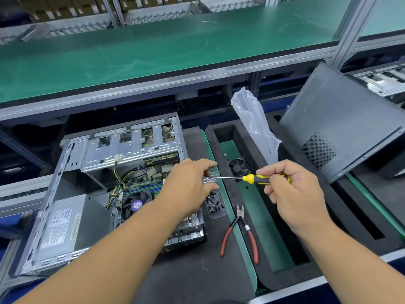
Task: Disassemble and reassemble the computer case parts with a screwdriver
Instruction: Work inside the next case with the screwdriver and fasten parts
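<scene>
Beside the open computer case (105,187), right hand (291,194) grips yellow-black screwdriver (260,178), left hand (188,183) pinching its tip

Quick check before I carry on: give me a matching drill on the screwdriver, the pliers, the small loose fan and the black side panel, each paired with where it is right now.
Things:
1. screwdriver
2. pliers
3. small fan
4. black side panel

Places:
A. propped tilted at the right, behind the foam tray
B. lying in the foam tray's recess, past the screwdriver shaft
C. gripped in the right hand, tip at the left hand
D. lying flat, handles open, right of the computer case

Pairs: 1-C, 2-D, 3-B, 4-A
</scene>
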A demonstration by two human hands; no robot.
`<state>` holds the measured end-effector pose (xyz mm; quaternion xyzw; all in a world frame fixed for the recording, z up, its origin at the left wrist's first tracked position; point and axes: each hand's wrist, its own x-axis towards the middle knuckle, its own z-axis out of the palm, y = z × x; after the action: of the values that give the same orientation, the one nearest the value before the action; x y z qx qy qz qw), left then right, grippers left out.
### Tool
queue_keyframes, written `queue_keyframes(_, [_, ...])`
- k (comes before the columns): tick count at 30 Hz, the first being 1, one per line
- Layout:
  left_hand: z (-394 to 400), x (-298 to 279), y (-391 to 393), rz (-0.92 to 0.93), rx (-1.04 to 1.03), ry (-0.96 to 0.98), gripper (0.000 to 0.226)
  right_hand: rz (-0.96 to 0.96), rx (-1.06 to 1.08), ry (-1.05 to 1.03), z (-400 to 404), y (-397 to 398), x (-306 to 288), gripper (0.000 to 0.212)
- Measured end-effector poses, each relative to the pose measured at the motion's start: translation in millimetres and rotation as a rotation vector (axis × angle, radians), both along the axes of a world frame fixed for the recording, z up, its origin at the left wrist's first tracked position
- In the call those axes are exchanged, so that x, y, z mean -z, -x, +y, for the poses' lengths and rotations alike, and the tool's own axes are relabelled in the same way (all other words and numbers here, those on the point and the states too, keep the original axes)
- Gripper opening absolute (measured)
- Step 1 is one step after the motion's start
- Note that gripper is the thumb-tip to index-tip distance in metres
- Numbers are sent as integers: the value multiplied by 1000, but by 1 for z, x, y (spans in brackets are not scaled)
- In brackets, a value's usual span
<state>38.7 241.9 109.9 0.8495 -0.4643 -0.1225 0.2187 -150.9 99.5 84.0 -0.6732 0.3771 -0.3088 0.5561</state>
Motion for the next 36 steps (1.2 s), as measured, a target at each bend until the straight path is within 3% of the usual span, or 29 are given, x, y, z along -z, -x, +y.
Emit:
queue_keyframes(4, [-5,1,0,-2,-25,61,7,-68,0,-15,-4,-2,-3,33])
queue_keyframes(8, [2,8,-7,54,-56,130,15,-123,51,-72,-13,-1,10,32])
queue_keyframes(11, [11,11,-13,197,-215,281,26,-34,100,-81,-15,2,31,32])
queue_keyframes(13, [14,11,-15,458,-438,431,28,93,106,-39,-10,0,46,31])
queue_keyframes(17, [18,6,-18,1219,-769,660,33,209,13,21,2,-18,71,29])
queue_keyframes(20, [24,-1,-19,1472,-895,730,31,235,-25,94,4,-32,80,33])
queue_keyframes(27, [37,-6,-18,1480,-990,757,28,329,-56,174,-1,-47,86,32])
queue_keyframes(36, [47,3,-14,1401,-1046,748,26,306,-69,165,7,-47,82,39])
